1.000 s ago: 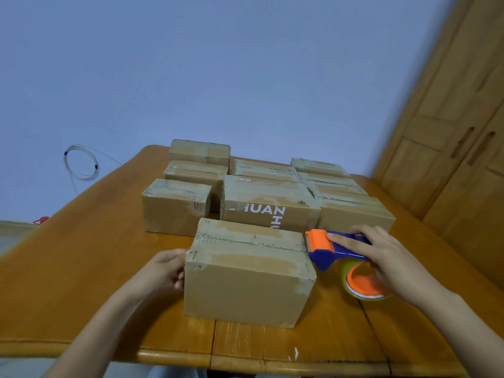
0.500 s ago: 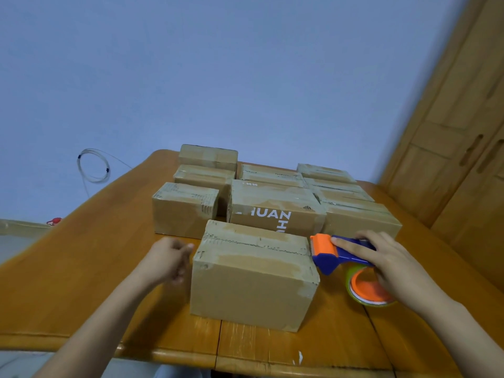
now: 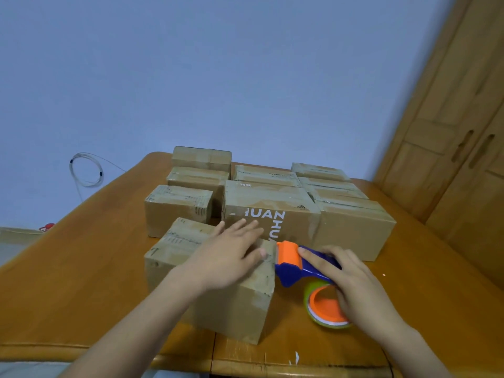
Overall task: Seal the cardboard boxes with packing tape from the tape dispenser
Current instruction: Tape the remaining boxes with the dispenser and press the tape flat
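While the left hand [image 3: 231, 257] lies flat on top of the nearest cardboard box [image 3: 218, 304], its fingers straight and slightly spread with the tips reaching toward the box's far right corner, the right hand [image 3: 354, 285] grips the tape dispenser [image 3: 302, 268] just to the right of those fingertips. The right index finger is stretched out along the dispenser's blue body, its tip touching the orange front piece, and the other fingers curl over the handle and the tape roll [image 3: 324, 309].

This box is plain brown cardboard, set at a slight angle near the front edge of the wooden table [image 3: 81, 282]. Glossy tape already runs across its top, and dark scuffed marks show along the seam under and to the left of the left fingers. Its right top edge looks rough and a little crushed where the dispenser's orange head meets it.

The dispenser has a blue frame, an orange head and an orange core; the roll's outer rim looks greenish, and it rests on the table below the right palm.

Beyond the left fingertips stands a larger box printed with white letters [image 3: 270, 214], touching or just behind the near box. More taped boxes [image 3: 327, 186] sit in rows farther back.
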Tool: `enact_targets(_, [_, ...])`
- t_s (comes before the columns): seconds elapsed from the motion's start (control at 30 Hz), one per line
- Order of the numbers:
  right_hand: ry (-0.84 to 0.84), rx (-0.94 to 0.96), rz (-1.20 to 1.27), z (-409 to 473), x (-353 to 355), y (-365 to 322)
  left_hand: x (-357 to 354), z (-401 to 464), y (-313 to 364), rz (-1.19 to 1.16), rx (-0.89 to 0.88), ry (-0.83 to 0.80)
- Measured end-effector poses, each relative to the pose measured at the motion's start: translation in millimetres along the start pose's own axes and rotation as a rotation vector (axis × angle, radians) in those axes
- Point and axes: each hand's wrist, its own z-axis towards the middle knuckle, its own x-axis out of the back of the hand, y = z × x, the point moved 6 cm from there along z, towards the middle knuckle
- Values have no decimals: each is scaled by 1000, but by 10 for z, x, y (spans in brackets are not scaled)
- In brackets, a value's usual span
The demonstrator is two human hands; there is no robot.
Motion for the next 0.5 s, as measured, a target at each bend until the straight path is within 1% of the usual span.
enact_targets(0.07, [-12, -40, 64, -41, -56, -55, -85, 39, -16, 46, 17, -81])
enact_targets(0.23, [-64, -88, 243, -195, -179, -98, -117, 55, -60, 58, 8, -95])
enact_targets(0.37, [7, -129, 205, -266, -175, -93, -151, 81, -107, 25, 0, -118])
enact_targets(0.5, [-12, -137, 118, -325, -162, -54, -182, 104, -142, 5, -3, -144])
